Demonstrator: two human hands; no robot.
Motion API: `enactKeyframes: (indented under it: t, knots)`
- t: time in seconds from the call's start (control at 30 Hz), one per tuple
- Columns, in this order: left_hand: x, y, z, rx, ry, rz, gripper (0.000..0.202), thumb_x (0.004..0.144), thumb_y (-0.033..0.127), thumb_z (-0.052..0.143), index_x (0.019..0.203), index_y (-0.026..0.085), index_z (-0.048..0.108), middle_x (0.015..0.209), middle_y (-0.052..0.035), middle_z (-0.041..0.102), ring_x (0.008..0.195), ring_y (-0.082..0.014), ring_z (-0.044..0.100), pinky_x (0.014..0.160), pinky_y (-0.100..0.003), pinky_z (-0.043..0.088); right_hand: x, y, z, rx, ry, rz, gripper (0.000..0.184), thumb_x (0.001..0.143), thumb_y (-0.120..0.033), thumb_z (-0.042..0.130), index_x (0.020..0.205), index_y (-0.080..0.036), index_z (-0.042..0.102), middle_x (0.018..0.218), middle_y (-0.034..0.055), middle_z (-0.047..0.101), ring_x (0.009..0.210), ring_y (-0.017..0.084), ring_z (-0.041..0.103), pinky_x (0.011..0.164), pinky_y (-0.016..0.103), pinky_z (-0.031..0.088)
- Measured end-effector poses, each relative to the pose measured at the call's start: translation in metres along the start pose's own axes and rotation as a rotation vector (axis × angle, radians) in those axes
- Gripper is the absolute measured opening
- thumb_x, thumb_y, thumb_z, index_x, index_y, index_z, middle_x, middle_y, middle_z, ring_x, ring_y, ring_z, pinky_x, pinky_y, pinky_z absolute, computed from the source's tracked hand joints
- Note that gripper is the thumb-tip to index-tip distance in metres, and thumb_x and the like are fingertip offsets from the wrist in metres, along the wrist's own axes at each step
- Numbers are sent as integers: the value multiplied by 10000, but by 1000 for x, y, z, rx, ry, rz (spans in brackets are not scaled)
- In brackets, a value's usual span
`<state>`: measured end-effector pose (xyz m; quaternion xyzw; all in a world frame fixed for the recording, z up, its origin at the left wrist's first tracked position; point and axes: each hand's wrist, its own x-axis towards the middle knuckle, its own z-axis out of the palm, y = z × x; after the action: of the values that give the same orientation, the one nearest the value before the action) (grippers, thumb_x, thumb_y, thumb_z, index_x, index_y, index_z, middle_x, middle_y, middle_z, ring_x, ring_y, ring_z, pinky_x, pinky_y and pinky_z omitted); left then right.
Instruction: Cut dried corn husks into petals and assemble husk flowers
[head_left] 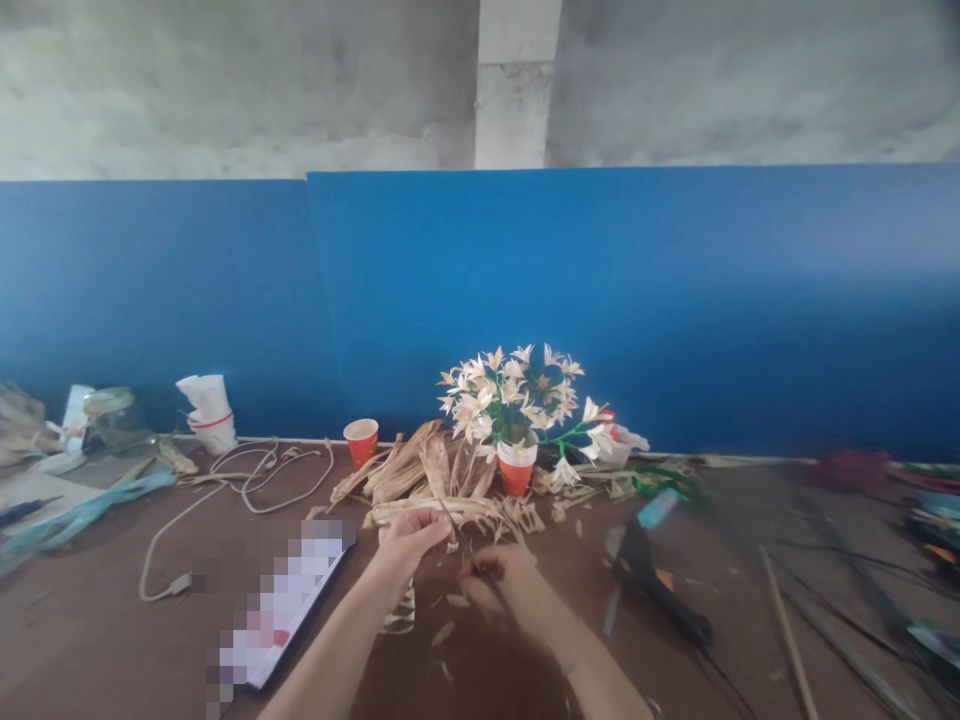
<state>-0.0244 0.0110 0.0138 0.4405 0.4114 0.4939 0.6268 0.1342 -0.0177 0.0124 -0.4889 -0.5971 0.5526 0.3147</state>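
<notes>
My left hand (415, 537) is closed in a pinch, and a small pale piece of dried husk (451, 546) shows below its fingertips. Close by on the right, my right hand (504, 582) is closed around dark scissors (459, 530), whose thin blades point up and left past my left fingertips. Blur hides some of the right fingers. Just beyond both hands lies a heap of dried husks (427, 465). An orange paper cup (516, 474) behind it holds white husk flowers (510, 390) on green stems. Pale scraps (442, 633) lie scattered beneath my hands.
A black glue gun (660, 595) lies at right, near a thin stick (787, 630). A white cable (169, 530) loops at left, beside a long flat box (285, 610), partly pixelated. Another orange cup (361, 440) and a white cup (214, 428) stand by the blue partition (600, 290).
</notes>
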Motion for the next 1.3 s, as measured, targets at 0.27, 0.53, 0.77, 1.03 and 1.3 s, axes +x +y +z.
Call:
enactKeyframes:
  t: [0.27,0.53,0.77,1.03,1.3]
  knots:
    - [3,-2,-7,-12,-84,-44,264,606,337,723,581,139,549,516,29,534,441,-54,406,441,-184,263,-2,-1,-6,-67,-35,1,150,670,-306,589,672,-160,623,389,-65,451,334,58,375,343,162,265]
    - [5,-3,-14,3,-153,-57,199,618,271,699,580,141,552,586,-2,623,489,-68,482,490,-185,312,2,5,-18,-108,-83,7,150,652,-299,600,680,-155,632,406,-58,485,335,69,409,337,165,284]
    - [10,-5,-15,154,-74,-21,161,601,254,690,638,153,570,542,4,638,445,-73,473,464,-193,305,-1,2,-52,-375,166,-43,191,592,-223,640,766,-189,568,482,-58,519,403,94,450,383,183,270]
    - [13,-18,-12,493,-187,-33,108,589,196,638,682,140,632,601,-1,644,568,-130,554,561,-237,389,-23,-3,-81,-936,149,121,242,528,-305,731,736,-217,641,795,41,653,750,218,580,569,248,344]
    - [14,-22,-8,504,-203,-23,218,607,302,649,750,138,634,597,16,615,530,-119,511,524,-237,355,-18,8,-69,-1074,175,168,577,479,-333,783,1000,-178,589,987,109,615,975,290,560,742,304,401]
